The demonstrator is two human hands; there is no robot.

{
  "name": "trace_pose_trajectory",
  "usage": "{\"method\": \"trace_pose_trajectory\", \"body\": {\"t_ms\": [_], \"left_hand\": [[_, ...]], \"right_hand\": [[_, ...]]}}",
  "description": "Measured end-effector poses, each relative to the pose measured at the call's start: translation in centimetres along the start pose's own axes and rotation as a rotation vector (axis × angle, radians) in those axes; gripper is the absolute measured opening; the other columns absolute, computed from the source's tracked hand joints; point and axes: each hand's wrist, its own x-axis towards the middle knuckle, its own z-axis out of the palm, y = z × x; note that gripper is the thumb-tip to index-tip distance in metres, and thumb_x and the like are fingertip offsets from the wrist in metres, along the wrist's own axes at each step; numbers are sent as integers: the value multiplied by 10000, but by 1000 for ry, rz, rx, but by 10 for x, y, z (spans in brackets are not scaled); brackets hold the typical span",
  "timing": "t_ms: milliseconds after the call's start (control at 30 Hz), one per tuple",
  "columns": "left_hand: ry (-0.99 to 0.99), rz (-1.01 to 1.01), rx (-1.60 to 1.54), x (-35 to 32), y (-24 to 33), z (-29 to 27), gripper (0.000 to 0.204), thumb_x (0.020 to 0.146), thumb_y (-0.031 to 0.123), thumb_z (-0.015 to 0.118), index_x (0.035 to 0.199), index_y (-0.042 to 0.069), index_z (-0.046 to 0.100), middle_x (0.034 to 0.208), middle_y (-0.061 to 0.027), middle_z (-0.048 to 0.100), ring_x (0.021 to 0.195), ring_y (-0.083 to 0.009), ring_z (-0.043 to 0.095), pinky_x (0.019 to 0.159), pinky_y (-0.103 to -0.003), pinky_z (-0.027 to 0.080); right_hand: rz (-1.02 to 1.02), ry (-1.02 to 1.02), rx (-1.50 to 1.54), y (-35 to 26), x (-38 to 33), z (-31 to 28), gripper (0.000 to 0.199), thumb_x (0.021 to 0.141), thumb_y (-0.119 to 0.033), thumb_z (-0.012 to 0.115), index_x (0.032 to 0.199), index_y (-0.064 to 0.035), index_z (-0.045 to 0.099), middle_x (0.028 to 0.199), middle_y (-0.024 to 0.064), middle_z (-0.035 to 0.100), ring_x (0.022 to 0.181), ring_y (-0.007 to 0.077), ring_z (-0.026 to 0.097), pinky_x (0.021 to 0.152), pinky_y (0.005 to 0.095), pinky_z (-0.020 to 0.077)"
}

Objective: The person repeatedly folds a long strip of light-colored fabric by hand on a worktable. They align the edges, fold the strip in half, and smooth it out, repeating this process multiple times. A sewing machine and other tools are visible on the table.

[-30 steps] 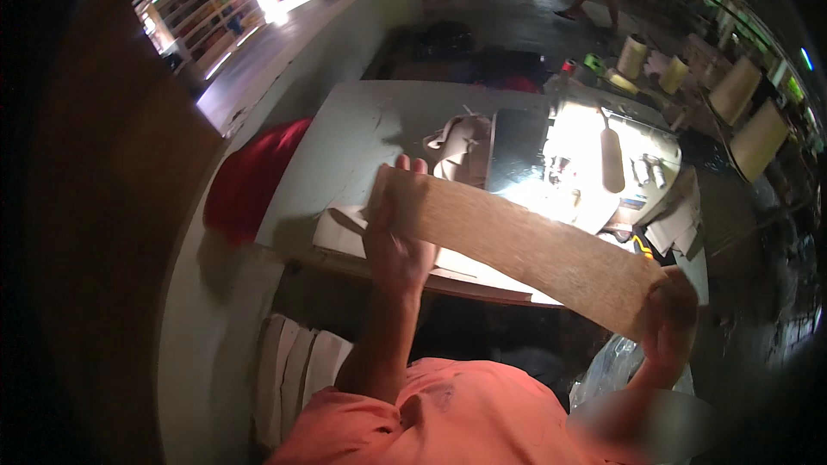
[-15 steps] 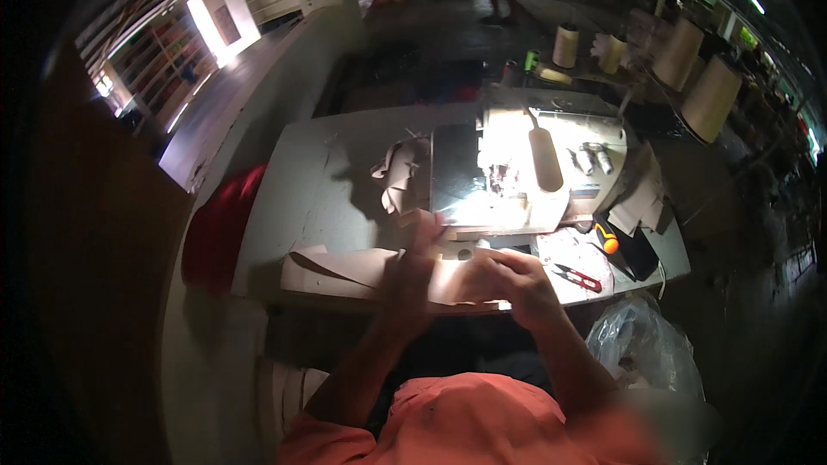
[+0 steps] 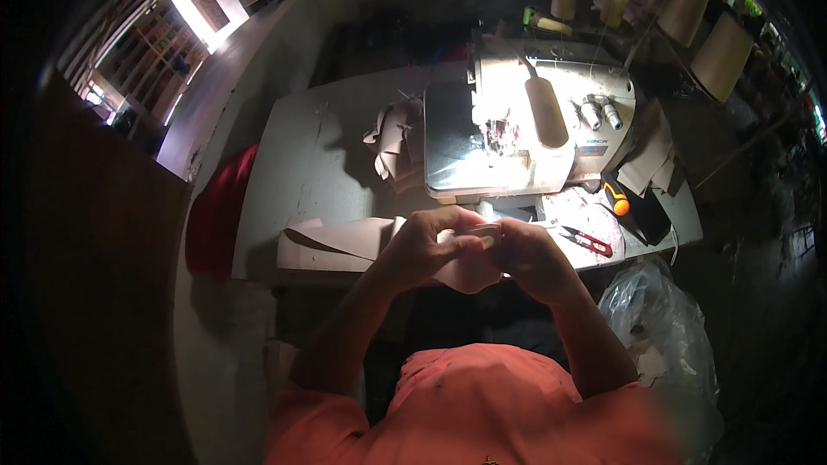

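Observation:
Close together at the table's near edge, my two hands pinch one pale pinkish-beige fabric piece (image 3: 470, 272). My left hand (image 3: 428, 245) grips its upper left side, thumb on top. On the other side my right hand (image 3: 538, 260) has its fingers bent round the edge. The cloth hangs a little below the hands. Just beyond them stands a brightly lit sewing machine (image 3: 551, 164). A longer strip of similar fabric (image 3: 332, 241) lies folded on the table by my left forearm. Farther off, a crumpled heap of fabric pieces (image 3: 398, 145) lies left of the machine.
Red-handled thread snips (image 3: 587, 242) and an orange-and-black tool (image 3: 617, 200) lie right of my hands. A clear plastic bag (image 3: 659, 319) hangs at the near right. Large thread cones (image 3: 722, 56) stand at the back right. Red cloth (image 3: 222, 215) sits off the table's left side.
My hands have come together, with the fabric piece now raised between them. My left hand has moved right, off the spot near the heap. The whole view has shifted slightly.

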Motion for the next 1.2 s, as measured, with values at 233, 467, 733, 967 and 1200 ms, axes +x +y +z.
{"method": "trace_pose_trajectory", "body": {"t_ms": [233, 467, 733, 967, 1200], "left_hand": [[170, 7, 180, 4, -3, 1, 173, 780, 175, 569, 791, 3, 563, 701, -55, 580, 650, -93, 532, 587, -241, 427], [266, -10, 139, 14, 3, 5, 153, 771, 148, 578, 756, -1, 549, 640, -38, 552, 609, -64, 499, 536, -223, 414], [283, 295, 451, 81, -11, -5, 137, 713, 106, 616, 723, -21, 565, 595, -101, 550, 548, -101, 520, 504, -253, 416], [185, 472, 862, 76, -23, -4, 115, 728, 100, 566, 805, 19, 594, 719, -108, 511, 682, -267, 514, 636, -346, 427], [199, 433, 679, 101, -30, -17, 89, 669, 22, 527, 751, 6, 560, 724, -108, 521, 690, -271, 520, 623, -342, 421]], "right_hand": [[89, 96, 98, 7, -6, 6, 270, 774, -51, 560, 1011, 18, 453, 712, 70, 576, 647, 86, 552, 583, 199, 438], [112, 118, 164, 6, -2, 3, 276, 777, -62, 555, 1018, 25, 453, 699, 72, 582, 619, 89, 556, 558, 196, 435], [-53, 338, 259, 38, 36, -14, 339, 743, -26, 593, 1019, 33, 405, 745, 90, 566, 596, 132, 578, 482, 183, 424], [3, 470, 216, 56, 32, -9, 224, 773, -25, 561, 971, 27, 468, 739, 67, 570, 560, 90, 536, 493, 186, 429], [-18, 466, 249, 51, 48, -13, 189, 798, -36, 533, 973, 35, 541, 824, 92, 593, 556, 95, 540, 513, 185, 431]]}}
